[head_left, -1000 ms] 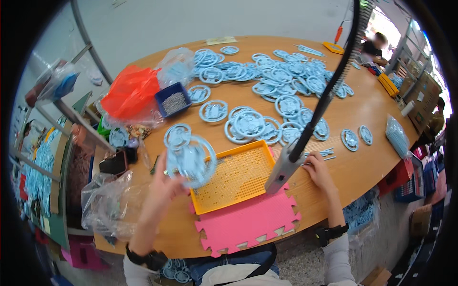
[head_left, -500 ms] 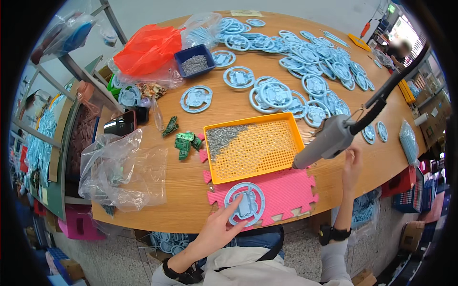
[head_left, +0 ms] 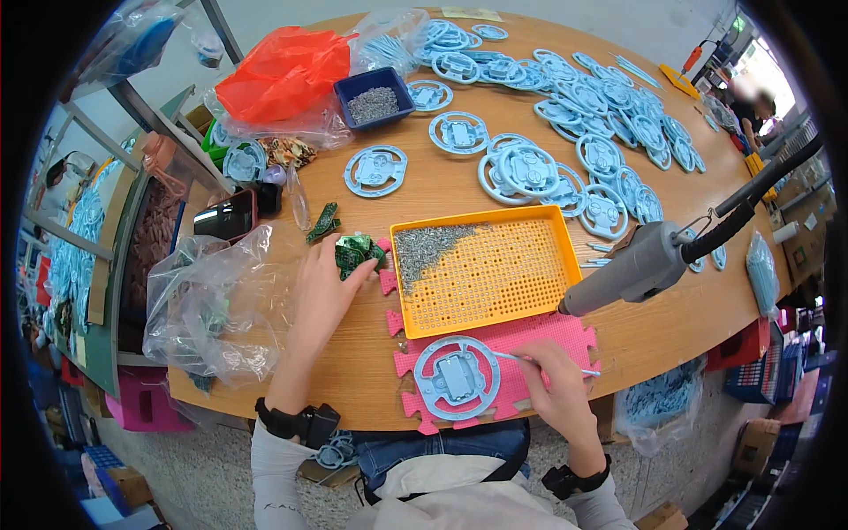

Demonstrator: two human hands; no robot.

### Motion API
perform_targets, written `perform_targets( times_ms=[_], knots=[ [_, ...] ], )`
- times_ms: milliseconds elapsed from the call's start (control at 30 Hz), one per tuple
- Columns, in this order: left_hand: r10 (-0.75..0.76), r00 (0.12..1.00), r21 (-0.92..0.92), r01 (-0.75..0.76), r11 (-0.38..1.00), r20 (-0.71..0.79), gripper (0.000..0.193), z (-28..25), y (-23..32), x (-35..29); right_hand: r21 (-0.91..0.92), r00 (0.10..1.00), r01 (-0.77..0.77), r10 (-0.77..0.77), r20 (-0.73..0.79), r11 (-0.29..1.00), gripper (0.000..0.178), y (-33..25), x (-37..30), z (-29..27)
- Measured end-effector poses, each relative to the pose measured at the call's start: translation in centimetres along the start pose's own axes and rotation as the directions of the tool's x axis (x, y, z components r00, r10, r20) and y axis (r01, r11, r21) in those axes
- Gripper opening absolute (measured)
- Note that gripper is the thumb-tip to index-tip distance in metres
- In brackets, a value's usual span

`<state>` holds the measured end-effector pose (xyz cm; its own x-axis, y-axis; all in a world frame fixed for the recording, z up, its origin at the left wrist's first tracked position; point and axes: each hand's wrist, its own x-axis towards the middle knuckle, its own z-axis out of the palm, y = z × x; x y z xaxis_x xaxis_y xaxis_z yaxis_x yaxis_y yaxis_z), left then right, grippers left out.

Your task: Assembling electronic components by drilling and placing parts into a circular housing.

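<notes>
On the table's left part, my left hand (head_left: 316, 287) has its thumb and fingers around green circuit boards (head_left: 356, 254); some fingertips are hidden behind them. My right hand (head_left: 558, 389) is closed on a thin light-blue plastic stick (head_left: 594, 373), whose other end reaches the rim of a light-blue steering-wheel-shaped plastic part (head_left: 458, 378). That part lies on a pink foam mat (head_left: 565, 334) in front of me. Behind it stands a yellow tray (head_left: 485, 320) with small metal screws (head_left: 430, 252) heaped in its left corner.
A grey electric screwdriver (head_left: 623, 272) hangs by the tray's right edge. Many more light-blue wheel parts (head_left: 530, 170) cover the table's far side. At the left lie a clear plastic bag (head_left: 221, 314), a phone (head_left: 225, 221), a blue bin (head_left: 374, 99) and a red bag (head_left: 283, 75).
My left hand has left the wheel part and moved up-left to the circuit boards. My right hand has come in from beyond the screwdriver to the mat, now with a light-blue stick.
</notes>
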<state>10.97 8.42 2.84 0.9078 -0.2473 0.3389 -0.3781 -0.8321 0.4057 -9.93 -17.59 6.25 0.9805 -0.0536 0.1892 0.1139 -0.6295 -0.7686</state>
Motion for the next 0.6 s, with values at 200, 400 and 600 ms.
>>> perform_targets(
  times_ms=[200, 400, 600],
  knots=[
    [-0.067, 0.998, -0.154, 0.065, 0.986, -0.003, 0.053, -0.2, 0.1, -1.0, -0.003, 0.986, -0.119, 0.118, 0.119, 0.993, 0.041, -0.3, 2.0, 1.7],
    [0.041, 0.991, -0.076, -0.031, 0.997, 0.124, 0.046, -2.2, 1.2, -7.3, 0.026, 0.945, -0.251, 0.239, 0.222, 0.968, 0.047, -0.6, 1.1, 2.5],
    [0.193, 0.957, -0.341, -0.111, 0.933, 0.217, 0.036, -4.5, 2.2, -10.3, -0.001, 0.915, -0.375, 0.370, 0.160, 0.927, 0.048, -1.3, -0.9, 2.9]
  ],
)
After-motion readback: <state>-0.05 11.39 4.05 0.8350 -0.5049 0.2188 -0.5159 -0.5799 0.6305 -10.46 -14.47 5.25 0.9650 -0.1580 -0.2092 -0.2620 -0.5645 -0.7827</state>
